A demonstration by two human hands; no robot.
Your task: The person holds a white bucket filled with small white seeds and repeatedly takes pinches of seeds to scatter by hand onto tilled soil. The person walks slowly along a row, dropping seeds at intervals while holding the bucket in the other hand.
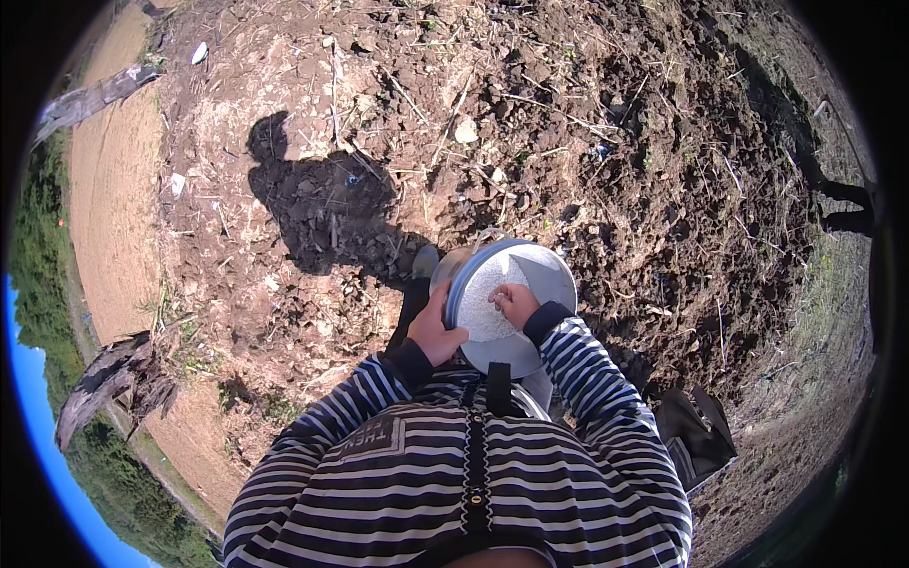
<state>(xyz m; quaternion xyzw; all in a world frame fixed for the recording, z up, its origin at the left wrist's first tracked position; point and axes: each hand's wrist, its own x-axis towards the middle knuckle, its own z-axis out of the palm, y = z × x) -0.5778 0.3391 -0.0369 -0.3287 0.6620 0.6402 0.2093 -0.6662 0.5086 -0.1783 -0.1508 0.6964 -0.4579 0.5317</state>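
A metal bucket [545,273] is held close against my front, with white granules [488,295] lying inside it. My left hand [435,330] grips the bucket's left rim, its thumb over the edge. Over the granules is my right hand [513,304], inside the bucket's mouth, with its fingers curled together; whether granules are between them cannot be made out. A dark strap [499,389] hangs at the near side of the bucket.
Rough tilled soil [682,234] with dry stalks surrounds me. Weathered wood pieces [106,383] stand at the left, beside a smoother field [113,213]. A dark bag [692,437] lies at the lower right. Another person's legs [848,207] show at the far right.
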